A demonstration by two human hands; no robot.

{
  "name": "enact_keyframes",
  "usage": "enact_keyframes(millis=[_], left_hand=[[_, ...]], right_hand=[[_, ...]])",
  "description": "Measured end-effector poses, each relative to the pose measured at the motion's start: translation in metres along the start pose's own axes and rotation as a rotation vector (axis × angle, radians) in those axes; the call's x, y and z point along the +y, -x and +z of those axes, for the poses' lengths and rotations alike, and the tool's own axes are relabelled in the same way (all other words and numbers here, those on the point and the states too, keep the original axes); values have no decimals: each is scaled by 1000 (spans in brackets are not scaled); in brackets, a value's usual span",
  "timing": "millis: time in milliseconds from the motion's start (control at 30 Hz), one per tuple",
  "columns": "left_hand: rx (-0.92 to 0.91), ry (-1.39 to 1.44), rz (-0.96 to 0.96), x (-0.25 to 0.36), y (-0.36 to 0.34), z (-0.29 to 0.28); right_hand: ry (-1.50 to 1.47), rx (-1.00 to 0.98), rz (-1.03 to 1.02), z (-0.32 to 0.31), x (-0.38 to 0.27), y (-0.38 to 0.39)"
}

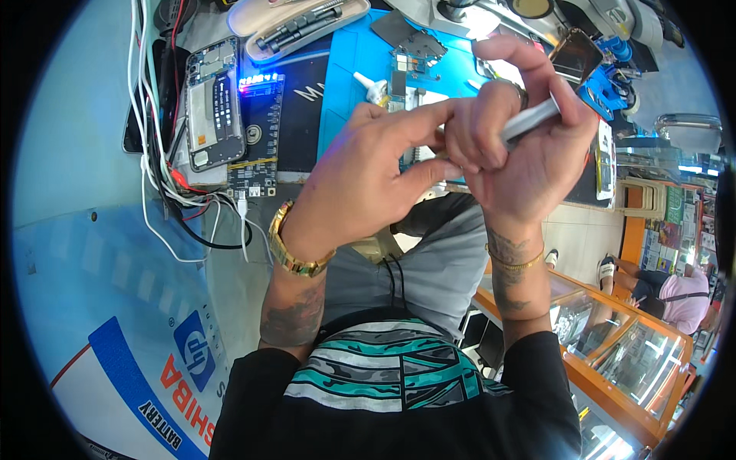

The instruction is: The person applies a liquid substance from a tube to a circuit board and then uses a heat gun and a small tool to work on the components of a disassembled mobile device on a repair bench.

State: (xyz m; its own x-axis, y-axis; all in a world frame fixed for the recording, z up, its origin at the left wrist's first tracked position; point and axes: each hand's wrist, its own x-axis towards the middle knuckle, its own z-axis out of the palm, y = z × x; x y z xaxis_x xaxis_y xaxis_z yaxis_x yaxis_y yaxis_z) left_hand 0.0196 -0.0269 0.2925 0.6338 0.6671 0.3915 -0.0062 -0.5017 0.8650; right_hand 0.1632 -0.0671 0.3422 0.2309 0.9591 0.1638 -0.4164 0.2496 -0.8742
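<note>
My left hand (368, 172) reaches across the blue mat (341, 107), its thumb and forefinger closed against my right hand's fingertips; what is between them, if anything, is hidden. My right hand (529, 165), palm up, is curled around a slim white tool (533, 119), with its fingers bent. Behind both hands lie a small circuit board (400, 73), a dark metal plate (387, 31) and a white syringe-like item (374, 90).
Left are an opened phone (211, 130), a black test board (261, 138) with lit LEDs, cables (142, 92) and a tool case (303, 27). Microscope equipment (629, 23) stands top right. Glass display counters (629, 353) are lower right, with another person (682, 299) beyond.
</note>
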Motion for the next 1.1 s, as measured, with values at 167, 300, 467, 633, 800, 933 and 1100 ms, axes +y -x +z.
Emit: enact_keyframes(millis=[167, 300, 467, 633, 800, 933, 1100], left_hand=[[-15, -15, 45, -2, -1, 0], [7, -1, 15, 0, 0, 2], [21, 37, -14, -7, 3, 4], [18, 13, 9, -10, 2, 3], [16, 15, -9, -11, 3, 4], [16, 2, 7, -13, 2, 5], [12, 75, -8, -13, -1, 6]], right_hand=[[39, -39, 4, 0, -4, -3], [30, -5, 39, -1, -2, -3], [56, 17, 31, 2, 5, -4], [43, 13, 34, 1, 6, -5], [75, 22, 43, 2, 7, -6], [75, 15, 37, 0, 7, -8], [101, 5, 0, -2, 7, -10]])
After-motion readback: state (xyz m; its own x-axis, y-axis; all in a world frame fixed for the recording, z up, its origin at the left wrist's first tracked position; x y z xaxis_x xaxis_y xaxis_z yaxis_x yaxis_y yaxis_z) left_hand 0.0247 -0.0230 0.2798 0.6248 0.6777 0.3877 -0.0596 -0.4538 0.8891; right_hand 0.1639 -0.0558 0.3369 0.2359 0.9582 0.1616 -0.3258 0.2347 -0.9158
